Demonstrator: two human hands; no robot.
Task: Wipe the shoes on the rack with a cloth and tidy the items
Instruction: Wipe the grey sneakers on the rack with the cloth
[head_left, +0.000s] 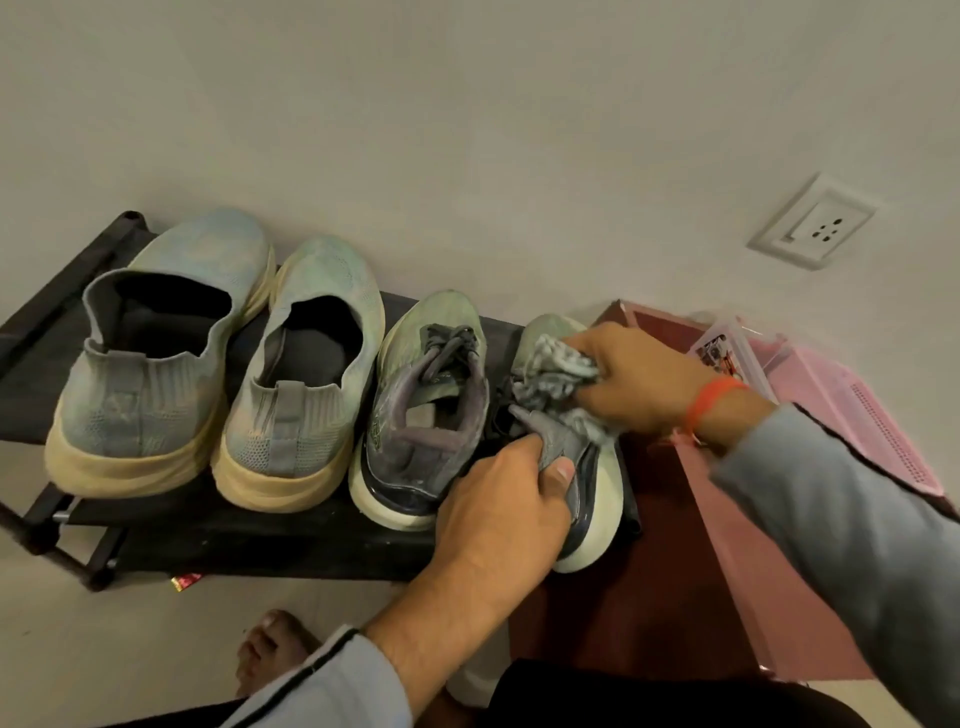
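slip-ons: two pale green knit slip-on shoes, left on black rack
trainers: two grey-green laced trainers, right
cloth: crumpled grey cloth on rightmost trainer

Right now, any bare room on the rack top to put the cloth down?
Only the front strip of the rack, ahead of the slip-on heels. Further back, four shoes sit side by side. At the right end, both hands and the cloth crowd the rightmost shoe.

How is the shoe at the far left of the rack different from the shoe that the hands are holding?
The far-left shoe is a slip-on without laces and has a tan sole; the held shoe has a white sole. The far-left shoe stands free, while the left hand grips the held shoe's heel and the right hand presses a cloth on it. Both sit on the rack, toes to the wall.
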